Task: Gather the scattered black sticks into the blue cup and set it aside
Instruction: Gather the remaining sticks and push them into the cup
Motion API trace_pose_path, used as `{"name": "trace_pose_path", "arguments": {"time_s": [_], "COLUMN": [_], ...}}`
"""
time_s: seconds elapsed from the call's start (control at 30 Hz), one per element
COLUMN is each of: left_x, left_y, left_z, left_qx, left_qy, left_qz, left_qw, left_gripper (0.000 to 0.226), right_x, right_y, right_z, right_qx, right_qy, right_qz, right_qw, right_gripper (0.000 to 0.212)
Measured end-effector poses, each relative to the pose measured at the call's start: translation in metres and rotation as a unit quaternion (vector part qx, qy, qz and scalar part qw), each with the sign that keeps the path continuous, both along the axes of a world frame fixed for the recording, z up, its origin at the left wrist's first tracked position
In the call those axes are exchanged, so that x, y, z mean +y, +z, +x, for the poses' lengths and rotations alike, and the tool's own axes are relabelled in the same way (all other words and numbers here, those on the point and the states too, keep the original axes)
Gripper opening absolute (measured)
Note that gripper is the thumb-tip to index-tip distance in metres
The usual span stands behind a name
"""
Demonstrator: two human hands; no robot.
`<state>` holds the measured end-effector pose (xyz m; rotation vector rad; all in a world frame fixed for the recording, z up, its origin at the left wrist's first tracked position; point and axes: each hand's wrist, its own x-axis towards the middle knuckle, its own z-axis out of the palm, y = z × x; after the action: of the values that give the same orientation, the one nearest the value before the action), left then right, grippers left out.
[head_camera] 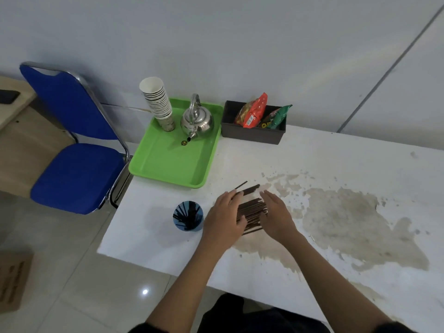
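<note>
A pile of black sticks (252, 212) lies on the white table (336, 152), roughly side by side. My left hand (224, 216) rests flat against the pile's left ends, its thumb over a few sticks. On the right ends lies my right hand (276, 213), fingers together and extended. A few stray sticks (248, 188) lie just beyond the pile, near my left fingertips. The blue cup (188, 216) stands upright to the left of my left hand and holds several black sticks.
A green tray (173, 162) at the table's far left carries a stack of paper cups (157, 100) and a steel kettle (197, 120). A dark box of snack packets (253, 124) stands beside it. A blue chair (74, 150) stands left of the table. Brown stains (348, 217) mark the right side.
</note>
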<state>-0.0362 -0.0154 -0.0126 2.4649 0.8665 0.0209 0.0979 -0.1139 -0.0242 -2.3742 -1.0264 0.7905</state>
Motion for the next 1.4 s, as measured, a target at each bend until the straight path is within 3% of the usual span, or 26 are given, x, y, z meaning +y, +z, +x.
{"name": "trace_pose_path", "arguments": {"time_s": [0.13,0.27,0.5,0.67,0.8,1.27,1.4], "left_x": [0.013,0.002,-0.006,0.008,0.018,-0.009,-0.01], "left_y": [-0.024,-0.043,-0.053,-0.055,-0.059,-0.062,-0.059], "left_z": [0.022,0.032,0.04,0.044,0.049,0.025,0.033], "left_qx": [0.164,0.21,0.176,0.099,0.153,0.146,0.175], "left_qy": [-0.038,-0.081,-0.083,-0.045,-0.005,-0.083,-0.088], "left_qz": [0.005,0.074,0.072,0.082,0.026,0.121,0.106], "left_qw": [0.986,0.972,0.978,0.991,0.988,0.978,0.975], "left_gripper": [0.086,0.086,0.054,0.073,0.084,0.074,0.065], "right_x": [-0.018,-0.034,-0.049,-0.053,-0.051,-0.055,-0.054], "right_y": [-0.005,-0.008,-0.016,-0.018,-0.021,-0.023,-0.022], "right_z": [0.013,0.015,0.019,0.021,0.014,0.003,0.004], "right_qx": [0.01,0.012,0.051,0.057,0.069,0.061,0.054], "right_qy": [-0.026,-0.04,-0.061,-0.063,-0.05,-0.025,-0.028], "right_qz": [-0.043,-0.046,-0.06,-0.062,-0.063,-0.073,-0.072], "right_qw": [0.999,0.998,0.995,0.994,0.994,0.995,0.996], "right_gripper": [0.067,0.063,0.064,0.066,0.065,0.071,0.068]}}
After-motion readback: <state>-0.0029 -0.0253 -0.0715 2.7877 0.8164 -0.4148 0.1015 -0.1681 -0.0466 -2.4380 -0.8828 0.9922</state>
